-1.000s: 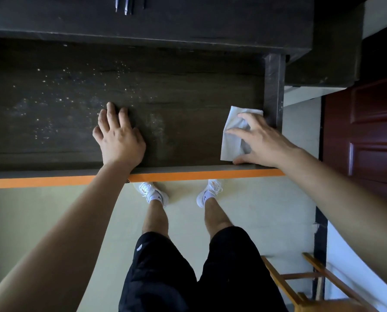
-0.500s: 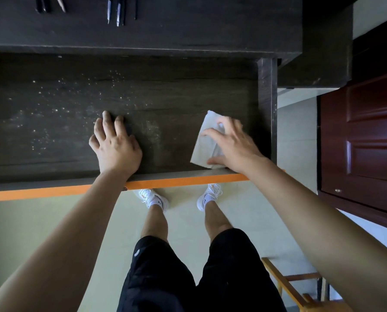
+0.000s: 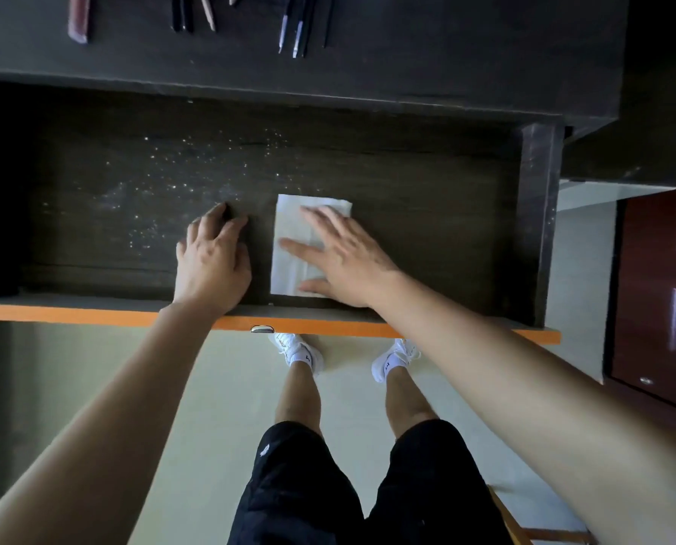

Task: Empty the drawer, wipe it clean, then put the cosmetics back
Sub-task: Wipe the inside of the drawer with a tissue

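The dark wooden drawer is pulled out, with an orange front edge. Pale specks of dust dot its floor on the left half. A folded white wipe lies flat on the drawer floor near the middle. My right hand presses on the wipe with straight, spread fingers. My left hand rests on the drawer floor just left of the wipe, fingers slightly bent, holding nothing. Several cosmetic pencils and a reddish tube lie on the dark tabletop behind the drawer.
The drawer's right wall stands upright. A small metal handle sits under the orange front. A dark red door is at the right, a wooden chair at the bottom right. My legs and white shoes stand on the pale floor below.
My right hand has slid the wipe leftward from the drawer's right wall to its middle, beside my left hand. My left hand has stayed about where it was, its fingers now slightly bent.
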